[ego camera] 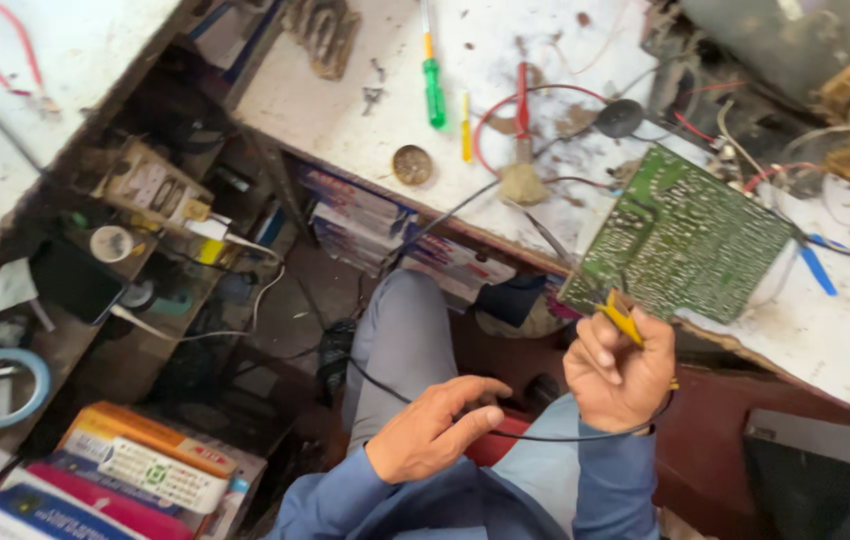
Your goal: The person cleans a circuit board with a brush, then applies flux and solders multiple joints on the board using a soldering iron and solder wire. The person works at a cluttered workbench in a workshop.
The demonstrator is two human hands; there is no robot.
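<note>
Our two hands, low over the lap

Our left hand (435, 425) rests palm down, fingers half extended; our right hand (620, 370) is raised, fist curled tight, both forearms in blue sleeves.

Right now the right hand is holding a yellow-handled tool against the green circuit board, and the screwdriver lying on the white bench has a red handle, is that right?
Not quite. The screwdriver on the white bench has a green handle, not a red one, as the head view shows. The rest holds: the right hand grips a yellow-handled tool at the edge of the green circuit board.

One green circuit board (683, 235) lies on the tabletop (345, 110). Two screwdrivers rest there: one green-handled (433, 88), one yellow (466, 128). Two hands show, left (432, 428) and right (620, 368).
</note>
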